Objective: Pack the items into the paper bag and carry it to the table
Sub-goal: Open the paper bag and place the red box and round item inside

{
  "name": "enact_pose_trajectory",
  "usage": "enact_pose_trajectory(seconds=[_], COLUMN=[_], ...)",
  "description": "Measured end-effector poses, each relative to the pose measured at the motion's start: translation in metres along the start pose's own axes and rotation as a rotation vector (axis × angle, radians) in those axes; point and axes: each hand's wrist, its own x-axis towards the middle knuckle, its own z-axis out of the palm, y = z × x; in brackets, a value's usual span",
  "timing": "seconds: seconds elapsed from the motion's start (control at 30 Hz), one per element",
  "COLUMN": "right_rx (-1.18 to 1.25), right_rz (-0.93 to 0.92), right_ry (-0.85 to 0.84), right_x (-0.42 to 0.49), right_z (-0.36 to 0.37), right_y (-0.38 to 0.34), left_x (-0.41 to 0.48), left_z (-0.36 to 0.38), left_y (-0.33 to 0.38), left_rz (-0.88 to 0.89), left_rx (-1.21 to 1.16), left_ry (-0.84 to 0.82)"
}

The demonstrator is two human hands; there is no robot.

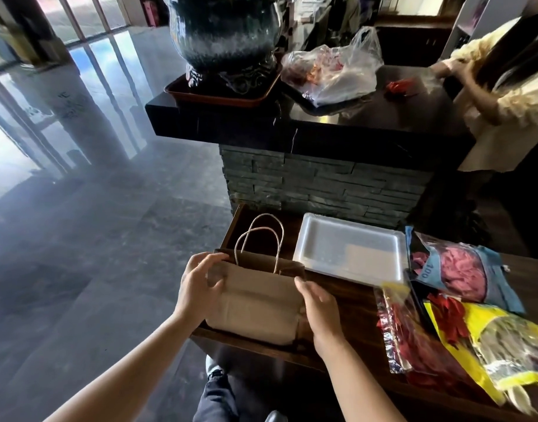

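Brown paper bag point(257, 300): stands upright at the left end of the dark wooden counter point(346, 303); mouth up, twin twine handles point(261, 242) standing above the rim; placed so, I judge, to be filled from above

Left hand point(197, 287): fingers curled on the bag's upper left corner, thumb against the near face; grasping the paper at the rim, seemingly to spread the mouth or steady it

Right hand point(318, 306): flat along the bag's right side, fingertips touching the upper right corner; pressing or gripping lightly; whether it pinches the paper I cannot tell for sure

Why both hands: the bag looks thin and partly flat; holding each side likely keeps it square and open

Clear plastic tray point(350, 248): lies just beside the bag on the right, against the stone base; seems empty

Blue-edged packet point(462, 269): right of the tray, with dark red contents; not touched

Clear packet of red pieces point(404, 333): near the right hand, apart from it

Yellow packet point(499, 345): furthest right, overlapping the others; all three lie within reach, likely waiting to be packed

Progress: judged early; nothing visibly in the bag, the inside hidden from view

Upper ledge: a dark glazed pot point(225, 35) on a tray, a crumpled plastic bag point(334, 71); another person's pale sleeve point(505, 95) at the far right

Risk: the bag stands at the counter's end and could tip off
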Motion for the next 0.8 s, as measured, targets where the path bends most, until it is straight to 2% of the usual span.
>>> enact_pose_trajectory(seconds=[0.1, 0.23, 0.43, 0.53, 0.63, 0.7, 0.8], right_rx=[0.056, 0.022, -0.178, -0.340, -0.435, -0.424, -0.647], right_rz=[0.087, 0.015, -0.103, -0.272, -0.606, -0.725, -0.594], right_ry=[0.018, 0.001, -0.061, -0.040, 0.060, -0.036, -0.378], right_x=[0.000, 0.005, 0.010, 0.007, -0.004, -0.013, -0.016], right_z=[0.002, 0.001, -0.002, -0.004, 0.002, 0.011, 0.036], right_y=[-0.005, -0.013, -0.029, -0.042, -0.063, -0.079, -0.096], left_x=[-0.002, -0.002, 0.002, 0.001, -0.006, -0.010, -0.015], left_z=[-0.006, -0.015, -0.024, -0.025, -0.026, -0.030, -0.040], left_y=[0.002, 0.006, 0.016, 0.019, 0.029, 0.037, 0.047], left_rz=[0.143, 0.375, 0.564, 0.720, 0.841, 0.843, 0.755], left_rx=[0.191, 0.362, 0.442, 0.429, 0.369, 0.374, 0.522], left_ry=[-0.001, -0.039, -0.173, -0.225, -0.290, -0.370, -0.532])
